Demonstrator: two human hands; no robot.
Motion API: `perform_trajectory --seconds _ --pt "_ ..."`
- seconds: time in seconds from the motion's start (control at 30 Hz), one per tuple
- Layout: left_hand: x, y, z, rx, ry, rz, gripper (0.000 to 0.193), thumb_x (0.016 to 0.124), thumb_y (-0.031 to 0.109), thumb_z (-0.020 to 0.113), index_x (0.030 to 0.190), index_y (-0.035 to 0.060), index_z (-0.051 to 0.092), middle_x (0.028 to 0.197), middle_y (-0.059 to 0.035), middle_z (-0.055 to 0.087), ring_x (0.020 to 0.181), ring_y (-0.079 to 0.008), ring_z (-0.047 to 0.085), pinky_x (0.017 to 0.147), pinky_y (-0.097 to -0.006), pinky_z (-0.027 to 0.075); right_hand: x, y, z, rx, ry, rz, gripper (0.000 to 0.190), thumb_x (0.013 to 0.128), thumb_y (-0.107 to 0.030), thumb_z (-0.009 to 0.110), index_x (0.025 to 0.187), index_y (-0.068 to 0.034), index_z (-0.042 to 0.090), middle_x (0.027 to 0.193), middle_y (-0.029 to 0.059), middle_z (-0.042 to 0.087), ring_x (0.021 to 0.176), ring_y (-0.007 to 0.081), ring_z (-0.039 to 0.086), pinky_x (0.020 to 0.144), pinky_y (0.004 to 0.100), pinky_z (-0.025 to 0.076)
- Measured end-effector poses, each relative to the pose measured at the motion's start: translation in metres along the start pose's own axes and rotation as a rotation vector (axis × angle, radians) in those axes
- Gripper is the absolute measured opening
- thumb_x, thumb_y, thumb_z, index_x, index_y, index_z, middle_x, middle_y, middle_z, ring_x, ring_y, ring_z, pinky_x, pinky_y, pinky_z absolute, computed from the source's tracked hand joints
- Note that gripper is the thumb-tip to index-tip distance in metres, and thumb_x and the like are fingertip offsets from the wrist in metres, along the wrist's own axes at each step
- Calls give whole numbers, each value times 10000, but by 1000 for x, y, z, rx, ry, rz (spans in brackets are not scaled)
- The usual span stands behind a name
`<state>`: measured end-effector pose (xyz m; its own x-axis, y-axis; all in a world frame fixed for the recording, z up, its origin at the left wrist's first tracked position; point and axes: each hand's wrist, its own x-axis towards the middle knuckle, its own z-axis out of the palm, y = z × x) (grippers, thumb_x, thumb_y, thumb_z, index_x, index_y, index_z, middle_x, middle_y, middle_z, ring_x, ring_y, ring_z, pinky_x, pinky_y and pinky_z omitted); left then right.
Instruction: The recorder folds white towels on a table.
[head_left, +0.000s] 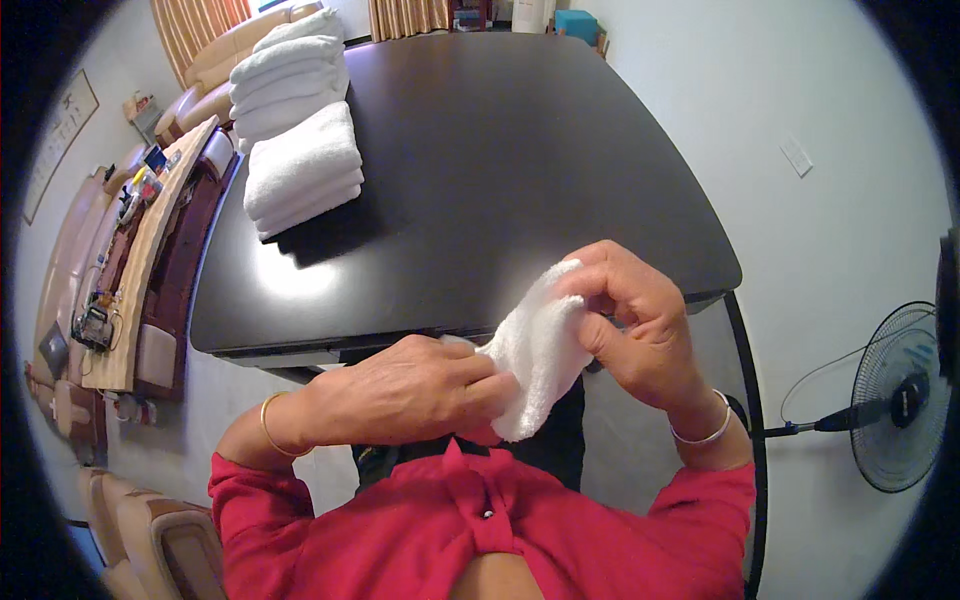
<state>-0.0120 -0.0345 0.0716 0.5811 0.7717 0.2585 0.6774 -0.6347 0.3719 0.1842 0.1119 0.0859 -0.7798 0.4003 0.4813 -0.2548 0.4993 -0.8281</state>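
Between my hands, a small bunched white terry cloth (536, 356) hangs in front of my body, at the near edge of the dark table (487, 172). My left hand (431, 390) grips its lower left part, the fingers curled in towards it. Thumb and fingers of my right hand (634, 322) pinch the upper right end, where two edges of the fabric show. Some of the cloth is hidden behind my left fingers. On the table's left side lies a stack of folded white towels (304, 169); behind it rises a taller stack of folded white towels (289, 82).
To the right stands a black fan (904, 397) near the white wall, its cable curving beside it. Left of the table is a long wooden low table (161, 247) holding various items, with leather sofas (75, 262) beyond. A tan leather chair (172, 540) sits at lower left.
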Motion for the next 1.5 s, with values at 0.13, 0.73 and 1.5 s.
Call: perform_trajectory --seconds 0.13,0.73,1.5 --pt "-2 2 1 86 152 151 212 801 169 686 903 17 579 1014 -101 537 704 -240 597 579 -346 517 -3 1 -4 -12 38 -14 137 844 6 623 975 -16 654 1003 79 615 823 132 606 685 253 499" --pt "-3 0 9 83 8 43 210 813 153 663 949 35 554 953 -98 529 725 -262 619 594 -375 529 -6 2 1 -47 -60 -20 142 834 26 622 971 -5 647 982 93 601 802 157 591 657 282 496" --pt "-12 -38 43 -81 -24 -130 344 708 139 753 979 71 552 948 -113 545 752 -320 645 620 -428 537 -22 54 -2 98 -42 188 127 859 7 617 982 7 649 996 50 597 789 96 579 632 247 491"
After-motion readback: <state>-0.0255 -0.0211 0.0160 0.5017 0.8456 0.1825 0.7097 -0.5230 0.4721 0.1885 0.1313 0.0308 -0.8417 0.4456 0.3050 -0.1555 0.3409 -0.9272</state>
